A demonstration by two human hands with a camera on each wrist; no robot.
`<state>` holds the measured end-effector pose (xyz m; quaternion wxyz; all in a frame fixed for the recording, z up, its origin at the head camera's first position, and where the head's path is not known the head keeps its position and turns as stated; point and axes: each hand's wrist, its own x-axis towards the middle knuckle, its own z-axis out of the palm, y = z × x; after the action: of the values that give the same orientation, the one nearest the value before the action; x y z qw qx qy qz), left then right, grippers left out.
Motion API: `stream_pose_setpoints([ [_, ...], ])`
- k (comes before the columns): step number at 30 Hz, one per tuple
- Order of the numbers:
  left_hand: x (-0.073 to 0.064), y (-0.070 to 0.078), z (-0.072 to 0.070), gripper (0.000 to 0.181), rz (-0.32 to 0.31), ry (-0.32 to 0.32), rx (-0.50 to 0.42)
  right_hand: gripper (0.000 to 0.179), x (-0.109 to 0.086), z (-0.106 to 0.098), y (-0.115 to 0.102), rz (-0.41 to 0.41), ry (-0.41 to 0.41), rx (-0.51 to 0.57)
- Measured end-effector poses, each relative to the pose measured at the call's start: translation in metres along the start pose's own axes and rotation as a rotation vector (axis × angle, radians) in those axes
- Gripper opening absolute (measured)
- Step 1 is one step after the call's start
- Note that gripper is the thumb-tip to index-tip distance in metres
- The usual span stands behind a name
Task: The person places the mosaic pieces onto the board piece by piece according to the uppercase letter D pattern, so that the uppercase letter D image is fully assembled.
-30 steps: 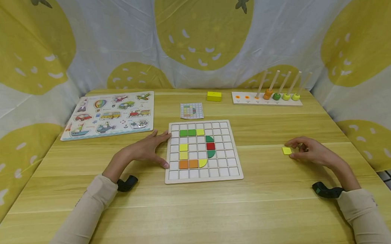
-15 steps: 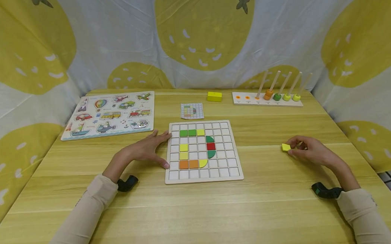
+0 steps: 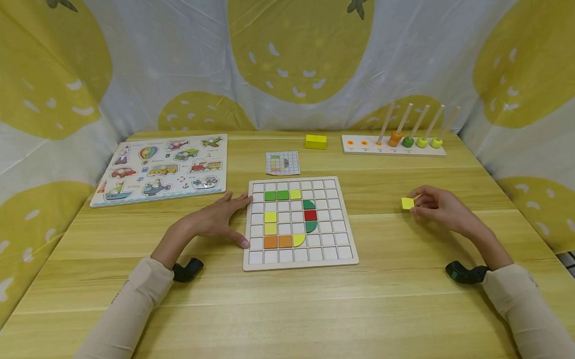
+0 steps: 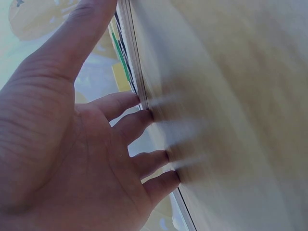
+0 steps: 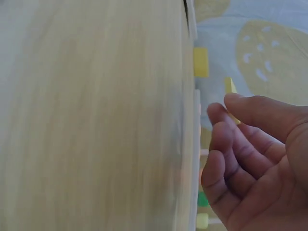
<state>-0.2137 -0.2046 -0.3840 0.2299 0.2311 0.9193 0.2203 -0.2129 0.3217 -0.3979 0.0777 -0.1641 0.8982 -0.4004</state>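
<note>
A white grid board (image 3: 327, 238) lies mid-table, with green, yellow, orange and red tiles in some of its squares. My left hand (image 3: 216, 219) touches the board's left edge with thumb and fingers spread. In the left wrist view the fingertips (image 4: 167, 156) of that hand rest against the wooden tabletop. Over the table to the right of the board, my right hand (image 3: 440, 208) pinches a yellow square tile (image 3: 407, 203) between thumb and fingers. The tile (image 5: 229, 86) shows edge-on above the thumb in the right wrist view.
Behind the board lies a small pattern card (image 3: 282, 163). A yellow block (image 3: 315, 141) stands at the back, beside a peg stand (image 3: 360, 148) with coloured beads. A picture puzzle board (image 3: 167, 159) of vehicles lies at the back left.
My right hand has lifted the yellow tile and moved it left and away from me, towards the table's back. The left hand and the grid board stay where they were.
</note>
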Motion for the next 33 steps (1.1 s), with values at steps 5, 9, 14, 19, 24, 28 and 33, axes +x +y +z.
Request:
stream_pose_setpoints([
  [5, 0.001, -0.001, 0.001, 0.114, 0.0, 0.0, 0.001, 0.032, 0.011, 0.008, -0.008, -0.022, -0.003, 0.073],
  [9, 0.0, -0.001, 0.001, 0.114, 0.005, 0.0, -0.001, 0.031, 0.02, 0.015, -0.014, -0.047, -0.022, 0.105],
  [14, -0.001, 0.0, 0.001, 0.114, 0.004, -0.002, -0.003, 0.032, 0.031, 0.023, -0.025, -0.051, -0.055, 0.114],
  [19, 0.0, 0.0, 0.0, 0.114, -0.002, -0.005, -0.001, 0.032, 0.041, 0.029, -0.034, -0.069, -0.075, 0.123],
  [24, 0.001, 0.001, -0.001, 0.115, -0.012, -0.006, 0.003, 0.029, 0.051, 0.035, -0.043, -0.096, -0.099, 0.126],
  [28, 0.001, 0.001, -0.001, 0.114, -0.009, -0.008, 0.0, 0.028, 0.059, 0.041, -0.052, -0.116, -0.113, 0.131],
  [33, 0.001, 0.0, 0.001, 0.114, -0.003, -0.007, -0.004, 0.029, 0.071, 0.052, -0.066, -0.146, -0.125, 0.16],
])
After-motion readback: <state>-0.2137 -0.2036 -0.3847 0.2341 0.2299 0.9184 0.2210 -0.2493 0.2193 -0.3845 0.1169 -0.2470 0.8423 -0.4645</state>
